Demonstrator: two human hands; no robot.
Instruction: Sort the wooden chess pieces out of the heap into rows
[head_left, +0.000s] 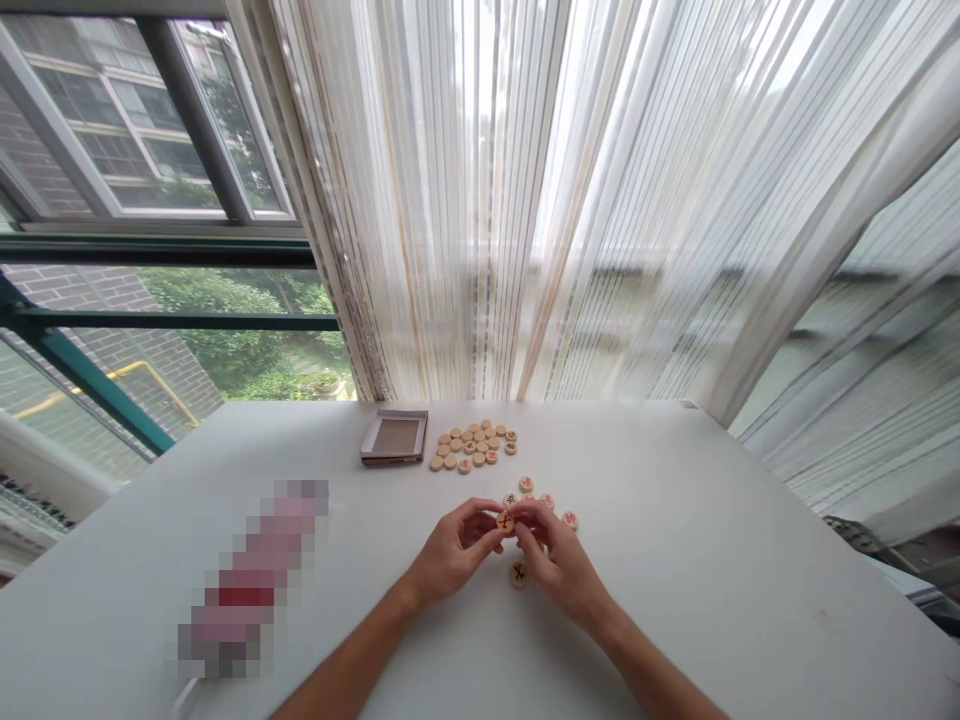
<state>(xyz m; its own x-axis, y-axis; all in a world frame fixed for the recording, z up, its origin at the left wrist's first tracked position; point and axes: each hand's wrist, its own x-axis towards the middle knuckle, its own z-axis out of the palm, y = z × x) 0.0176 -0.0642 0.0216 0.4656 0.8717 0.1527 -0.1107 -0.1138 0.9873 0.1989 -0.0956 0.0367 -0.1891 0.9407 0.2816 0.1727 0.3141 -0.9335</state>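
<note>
My left hand (454, 552) and my right hand (559, 565) meet over the white table (675, 560), fingertips pinched together on one round wooden game piece (505, 520) with a red mark. Another wooden disc with a black mark (518, 574) lies flat just below my right fingers. A few more discs (547, 500) with red marks lie scattered right behind my hands. Farther back sits a cluster of several wooden discs (474, 445), mostly blank side up.
A small open cardboard box (394, 438) lies left of the far cluster. A blurred pink and red object (251, 585) lies at the table's left. Sheer striped curtains (600, 200) hang behind the table, with a window (150, 200) at the left.
</note>
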